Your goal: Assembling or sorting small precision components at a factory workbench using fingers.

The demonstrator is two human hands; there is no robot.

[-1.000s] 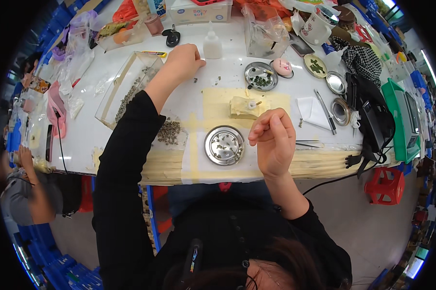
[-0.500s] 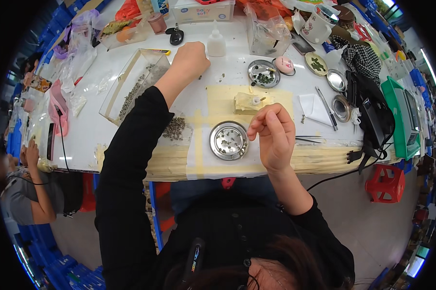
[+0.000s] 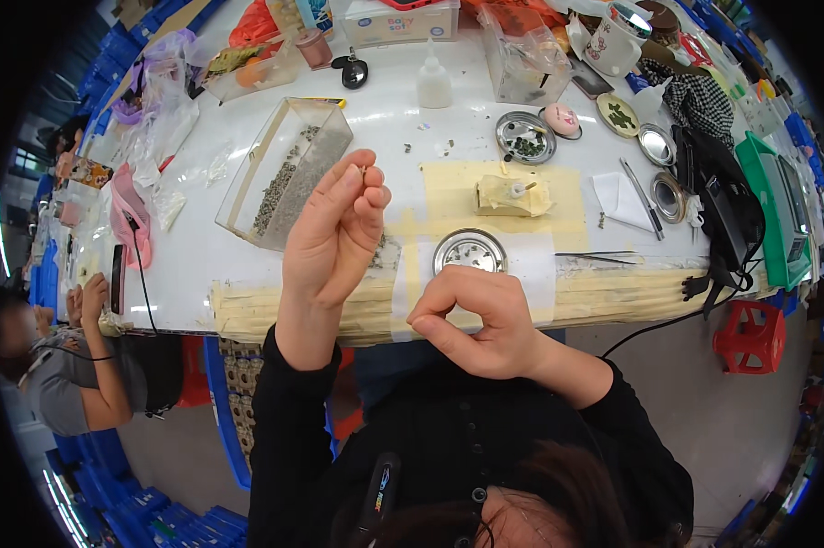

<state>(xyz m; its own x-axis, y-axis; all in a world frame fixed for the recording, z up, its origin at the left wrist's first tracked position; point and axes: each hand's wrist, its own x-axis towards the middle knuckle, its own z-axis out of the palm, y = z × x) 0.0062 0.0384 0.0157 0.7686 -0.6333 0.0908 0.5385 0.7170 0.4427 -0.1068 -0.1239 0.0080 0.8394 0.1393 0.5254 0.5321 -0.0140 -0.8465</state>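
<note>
Left hand (image 3: 334, 233): raised above the table edge, thumb and forefinger pinched on a tiny dark piece (image 3: 364, 170), other fingers loosely curled.
Right hand (image 3: 476, 320): lower, near the body, fingertips closed together; whether something is between them cannot be told.
Round metal dish (image 3: 470, 251): on the white table (image 3: 385, 128), just beyond the right hand.
Clear tray (image 3: 284, 169): left of the raised hand, with small dark pieces inside.

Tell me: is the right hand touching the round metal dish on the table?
Apart. The head view shows the right hand raised near the body, the round metal dish untouched.
</note>
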